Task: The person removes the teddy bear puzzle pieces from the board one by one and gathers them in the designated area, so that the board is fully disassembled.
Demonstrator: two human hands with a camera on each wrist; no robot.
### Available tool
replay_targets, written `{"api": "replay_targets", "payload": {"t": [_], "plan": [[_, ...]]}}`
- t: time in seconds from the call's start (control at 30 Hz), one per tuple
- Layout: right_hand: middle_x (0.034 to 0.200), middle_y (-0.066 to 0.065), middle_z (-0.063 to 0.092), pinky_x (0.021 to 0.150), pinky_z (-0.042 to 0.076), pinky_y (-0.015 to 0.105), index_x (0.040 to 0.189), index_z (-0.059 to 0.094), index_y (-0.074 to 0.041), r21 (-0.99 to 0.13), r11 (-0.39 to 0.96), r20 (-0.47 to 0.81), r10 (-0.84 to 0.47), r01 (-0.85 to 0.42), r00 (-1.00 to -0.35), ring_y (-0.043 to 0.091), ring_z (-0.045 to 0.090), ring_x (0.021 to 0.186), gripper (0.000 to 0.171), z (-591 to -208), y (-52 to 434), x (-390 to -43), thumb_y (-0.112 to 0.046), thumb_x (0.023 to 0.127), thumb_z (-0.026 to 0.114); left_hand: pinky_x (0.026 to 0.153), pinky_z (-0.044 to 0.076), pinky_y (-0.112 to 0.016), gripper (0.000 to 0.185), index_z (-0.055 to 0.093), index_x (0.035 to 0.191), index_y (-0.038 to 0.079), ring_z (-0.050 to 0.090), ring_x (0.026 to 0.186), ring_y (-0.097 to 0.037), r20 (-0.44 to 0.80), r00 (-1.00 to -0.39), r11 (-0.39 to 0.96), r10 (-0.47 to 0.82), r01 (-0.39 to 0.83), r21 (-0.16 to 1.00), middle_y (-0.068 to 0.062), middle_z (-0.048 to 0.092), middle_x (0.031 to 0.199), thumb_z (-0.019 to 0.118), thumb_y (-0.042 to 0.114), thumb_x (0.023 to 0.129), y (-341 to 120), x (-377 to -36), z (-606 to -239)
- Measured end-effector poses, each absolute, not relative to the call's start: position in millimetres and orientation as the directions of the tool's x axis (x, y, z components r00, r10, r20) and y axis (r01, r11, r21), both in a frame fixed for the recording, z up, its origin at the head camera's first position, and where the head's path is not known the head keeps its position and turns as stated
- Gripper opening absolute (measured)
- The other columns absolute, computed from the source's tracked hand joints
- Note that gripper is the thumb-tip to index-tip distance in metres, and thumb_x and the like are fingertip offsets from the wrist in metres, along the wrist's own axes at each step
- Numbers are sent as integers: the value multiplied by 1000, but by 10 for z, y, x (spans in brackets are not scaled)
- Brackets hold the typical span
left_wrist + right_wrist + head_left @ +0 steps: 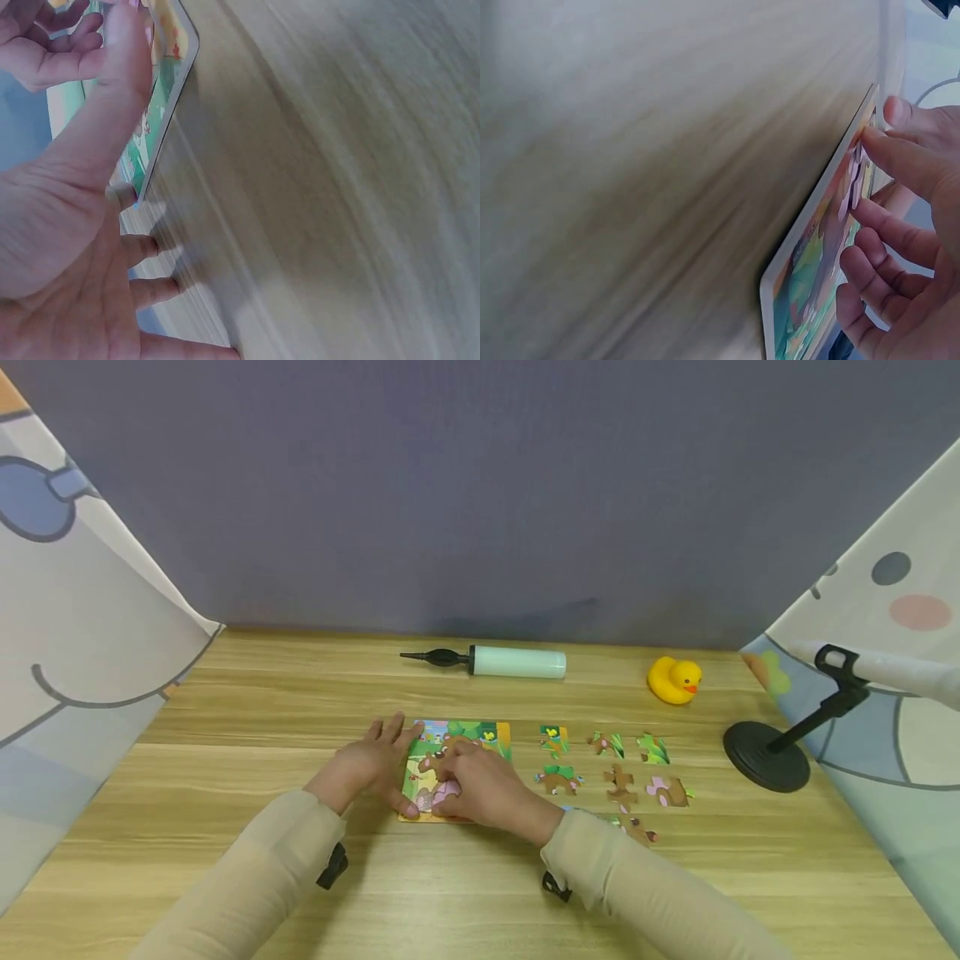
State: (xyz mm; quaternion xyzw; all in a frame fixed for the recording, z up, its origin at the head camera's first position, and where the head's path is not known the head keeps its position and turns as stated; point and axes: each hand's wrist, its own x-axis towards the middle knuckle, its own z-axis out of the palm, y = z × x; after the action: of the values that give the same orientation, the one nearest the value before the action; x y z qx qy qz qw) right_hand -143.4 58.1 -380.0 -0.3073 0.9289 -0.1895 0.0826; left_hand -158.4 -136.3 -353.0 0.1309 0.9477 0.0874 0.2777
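The left hand (367, 762) lies flat on the wooden table (262, 718), fingers straight and spread, its thumb along the near-left edge of the puzzle board (480, 732); the right hand (480, 785) rests on top of the board with fingers bent, the tips pressing a pink puzzle piece (447, 791) down into the picture; the right wrist view shows that piece (853, 180) under a fingertip, close to the board's edge. The board sits mid-table, its left and near edges fenced by the two hands, its far edge open toward a mint-green hand pump (504, 661) lying well apart by the back wall. Just right of the board the loose puzzle pieces (615, 760) are spread in rows, near one another but apart. Beyond them a yellow rubber duck (674, 680) stands near the back; a black round stand base (765, 767) sits near the table's right edge. Bare wood lies open to the left and along the near side.
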Motion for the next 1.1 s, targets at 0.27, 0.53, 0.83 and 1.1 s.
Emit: {"api": "replay_targets", "payload": {"t": [0.27,0.53,0.83,1.1], "plan": [[99,-2,61,69,48,26,106,77,-14,-384,766,-75,-583,-516,-809,12,56,82,30,-3757,692,-1509,-33,84,85,96,28,-85,135,11,164,12,4,151,-53,-508,-815,957,279,193,217,-24,-2,168,92,50,63,-1336,-1602,-3545],[108,3,67,72,51,27,116,77,-11,-357,771,-73,-586,-528,-807,15,60,90,47,-3767,691,-1519,-42,81,86,92,29,-87,137,14,164,9,7,149,-55,-478,-830,952,287,193,237,-27,2,167,94,48,59,-1364,-1576,-3548],[93,-1,61,63,46,24,108,77,-8,-418,757,-85,-583,-503,-808,11,51,76,33,-3750,701,-1542,-27,83,87,94,24,-88,137,13,164,10,3,150,-55,-485,-827,950,284,174,259,-26,-1,167,94,46,60,-1373,-1578,-3560],[95,-3,59,66,48,24,108,76,-11,-484,717,-101,-615,-501,-782,9,54,78,30,-3726,899,-1600,-23,83,87,95,23,-88,137,10,164,11,1,150,-54,-501,-820,953,277,171,248,-26,-3,167,94,46,61,-1357,-1581,-3551]]}}
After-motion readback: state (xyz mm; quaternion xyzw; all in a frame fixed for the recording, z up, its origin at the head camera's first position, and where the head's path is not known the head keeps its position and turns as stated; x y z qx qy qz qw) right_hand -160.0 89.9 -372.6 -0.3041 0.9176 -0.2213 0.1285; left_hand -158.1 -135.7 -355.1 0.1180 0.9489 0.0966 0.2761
